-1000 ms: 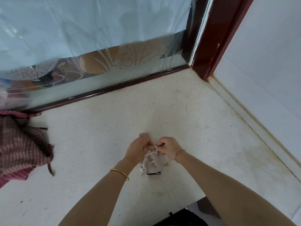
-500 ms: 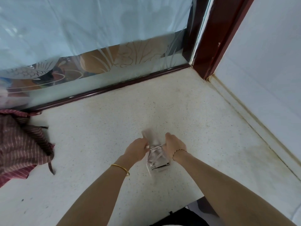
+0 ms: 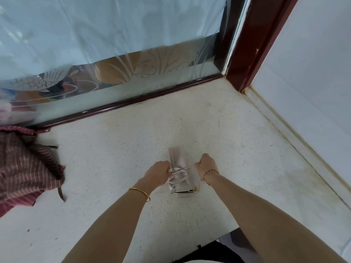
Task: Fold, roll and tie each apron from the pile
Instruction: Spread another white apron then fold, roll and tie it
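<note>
A small rolled apron (image 3: pixel 180 179) of pale pinkish cloth lies on the speckled counter (image 3: pixel 117 158), its long side pointing away from me. A pale tie string (image 3: pixel 180 169) runs tight across its middle with a knot. My left hand (image 3: pixel 158 174) is closed on the string's left end, beside the roll. My right hand (image 3: pixel 206 167) is closed on the right end, on the other side of the roll. A pile of dark red striped aprons (image 3: pixel 24 168) lies at the left edge of the counter.
A frosted glass panel (image 3: pixel 114 54) with a dark red frame (image 3: pixel 252 44) bounds the counter at the back. A white wall (image 3: pixel 313 92) runs along the right side. The counter's near edge (image 3: pixel 218 238) ends close to my right forearm.
My hands have moved apart from above the roll to either side of it. The string is now stretched tight across the roll, which lies flatter on the counter.
</note>
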`<state>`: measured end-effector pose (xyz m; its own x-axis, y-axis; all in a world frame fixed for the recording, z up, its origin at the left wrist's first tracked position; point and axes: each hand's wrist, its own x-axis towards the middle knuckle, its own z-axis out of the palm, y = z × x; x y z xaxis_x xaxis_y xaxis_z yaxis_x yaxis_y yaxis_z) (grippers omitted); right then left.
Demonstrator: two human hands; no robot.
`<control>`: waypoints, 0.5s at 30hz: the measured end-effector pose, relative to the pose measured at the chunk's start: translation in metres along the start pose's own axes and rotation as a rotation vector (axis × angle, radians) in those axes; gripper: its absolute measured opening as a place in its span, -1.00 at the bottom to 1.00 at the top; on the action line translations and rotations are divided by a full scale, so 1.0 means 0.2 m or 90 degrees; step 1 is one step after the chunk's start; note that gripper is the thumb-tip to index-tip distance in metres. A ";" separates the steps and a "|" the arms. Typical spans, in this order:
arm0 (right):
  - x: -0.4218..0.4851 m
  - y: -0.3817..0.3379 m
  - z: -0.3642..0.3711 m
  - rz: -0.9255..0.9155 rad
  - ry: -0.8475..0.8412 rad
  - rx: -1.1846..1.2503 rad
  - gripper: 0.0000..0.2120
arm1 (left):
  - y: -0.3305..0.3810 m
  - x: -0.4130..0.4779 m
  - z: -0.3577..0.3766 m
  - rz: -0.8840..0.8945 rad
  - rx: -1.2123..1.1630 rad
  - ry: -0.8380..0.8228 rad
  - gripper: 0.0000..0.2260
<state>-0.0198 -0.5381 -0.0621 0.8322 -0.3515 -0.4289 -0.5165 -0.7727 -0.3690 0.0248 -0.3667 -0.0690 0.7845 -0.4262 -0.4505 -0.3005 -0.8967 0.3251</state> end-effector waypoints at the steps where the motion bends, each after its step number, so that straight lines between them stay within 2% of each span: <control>1: 0.00 0.00 0.00 -0.014 0.000 -0.020 -0.92 | 0.00 0.00 0.00 -0.003 0.003 -0.001 -0.87; 5: -0.02 0.01 -0.04 -0.057 0.011 -0.093 -0.89 | 0.01 -0.02 0.00 -0.014 0.048 -0.002 -0.92; 7: -0.02 0.03 -0.06 -0.067 0.029 -0.071 -0.90 | 0.03 -0.02 -0.02 -0.013 0.030 0.000 -0.91; 12: -0.04 0.01 -0.31 -0.083 0.046 0.347 -0.84 | 0.13 -0.02 -0.30 -0.030 -0.195 -0.021 -0.92; 15: -0.09 -0.03 -0.58 -0.140 0.070 0.426 -0.84 | 0.27 0.00 -0.50 -0.011 -0.306 -0.090 -0.89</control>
<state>-0.0085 -0.5883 0.0445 0.9284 -0.3037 -0.2140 -0.3185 -0.3544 -0.8791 0.0628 -0.4033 0.0318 0.6962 -0.4539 -0.5561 0.0212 -0.7614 0.6479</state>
